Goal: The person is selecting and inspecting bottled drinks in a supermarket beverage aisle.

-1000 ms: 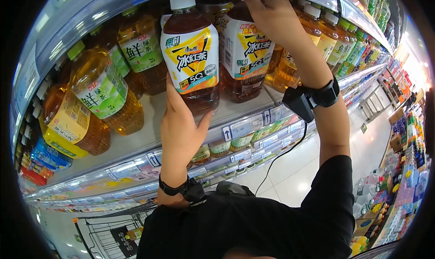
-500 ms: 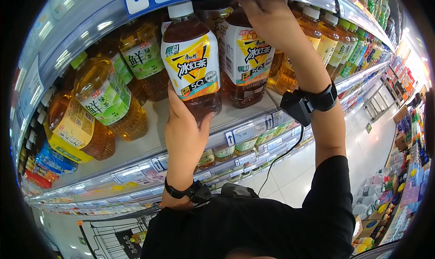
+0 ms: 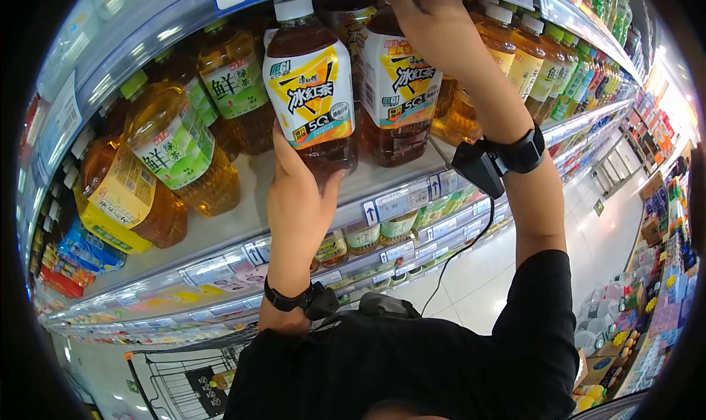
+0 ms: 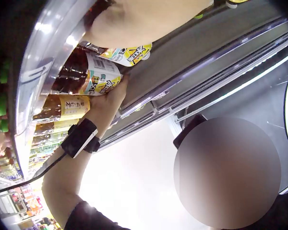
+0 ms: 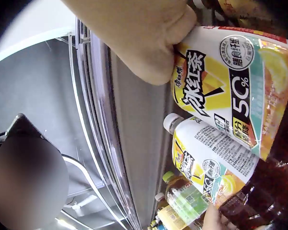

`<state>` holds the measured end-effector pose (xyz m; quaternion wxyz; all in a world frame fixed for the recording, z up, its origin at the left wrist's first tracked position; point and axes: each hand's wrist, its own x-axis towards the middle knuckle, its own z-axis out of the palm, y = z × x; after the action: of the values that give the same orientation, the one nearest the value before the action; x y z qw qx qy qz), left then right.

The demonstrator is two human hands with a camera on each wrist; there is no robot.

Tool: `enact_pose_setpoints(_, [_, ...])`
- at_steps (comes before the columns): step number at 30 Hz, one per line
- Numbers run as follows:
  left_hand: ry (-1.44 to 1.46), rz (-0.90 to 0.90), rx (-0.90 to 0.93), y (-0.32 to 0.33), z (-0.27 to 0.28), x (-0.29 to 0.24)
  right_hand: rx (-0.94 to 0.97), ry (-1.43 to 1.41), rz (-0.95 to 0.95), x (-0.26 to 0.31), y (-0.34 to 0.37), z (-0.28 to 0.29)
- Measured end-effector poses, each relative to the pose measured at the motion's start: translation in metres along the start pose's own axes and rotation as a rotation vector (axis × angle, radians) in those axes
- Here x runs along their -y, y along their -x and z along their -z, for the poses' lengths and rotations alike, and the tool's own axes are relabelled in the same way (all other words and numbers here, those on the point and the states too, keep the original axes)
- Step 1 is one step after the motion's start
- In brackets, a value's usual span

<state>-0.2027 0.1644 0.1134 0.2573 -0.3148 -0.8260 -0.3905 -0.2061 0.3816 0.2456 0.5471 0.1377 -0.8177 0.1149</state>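
In the head view my left hand [image 3: 298, 203] grips the lower part of a large iced tea bottle [image 3: 312, 93] with a white cap, thumb at its right side and fingers at its left. The bottle stands upright, dark tea under a white and yellow label. Just to its right is a second iced tea bottle [image 3: 401, 89]. My right hand [image 3: 435, 27] holds that one at the top, covering its cap. The right wrist view shows the right hand [image 5: 144, 40] over the upper end of the nearer bottle [image 5: 230, 81], with the left hand's fingers [image 5: 212, 219] low beside the other.
Green tea bottles [image 3: 173, 148] and a yellow-labelled bottle [image 3: 129, 192] stand on the shelf to the left. More tea bottles [image 3: 529, 56] line it on the right. A price rail [image 3: 397, 203] edges the shelf, and another shelf edge hangs above. A shopping cart [image 3: 173, 383] stands at lower left.
The head view shifts slightly down and back up. Both hands stay on their bottles, which keep nearly the same places on the shelf.
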Motion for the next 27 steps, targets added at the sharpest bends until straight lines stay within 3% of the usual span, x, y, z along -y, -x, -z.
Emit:
enact_pose_setpoints(6, [-0.007,0.005,0.002,0.001,-0.001,0.001,0.016,-0.087,-0.09,0.003,-0.001,0.001])
enact_pose_setpoints(15, [-0.022,0.037,0.007,0.002,0.0,0.0,0.009,0.017,-0.123,-0.006,0.0,-0.005])
enact_pose_setpoints(18, [-0.028,0.052,0.023,0.001,-0.001,0.0,0.107,0.11,-0.123,-0.015,-0.002,-0.012])
enact_pose_setpoints(19, [0.014,0.069,0.047,0.0,0.001,-0.002,0.172,0.116,-0.252,-0.01,-0.004,-0.009])
enact_pose_setpoints(20, [0.057,0.087,0.07,0.0,0.003,-0.005,0.148,0.076,-0.25,-0.005,-0.004,-0.004])
enact_pose_setpoints(23, [-0.043,0.032,0.003,0.002,0.007,-0.007,0.005,-0.08,-0.222,0.004,0.005,0.003])
enact_pose_setpoints(26, [-0.095,-0.261,-0.397,0.022,0.019,-0.021,-0.011,-0.272,-0.278,0.021,0.032,0.018])
enact_pose_setpoints(27, [0.027,-0.226,-0.44,0.038,0.022,-0.028,-0.111,-0.17,-0.186,0.027,0.05,0.021])
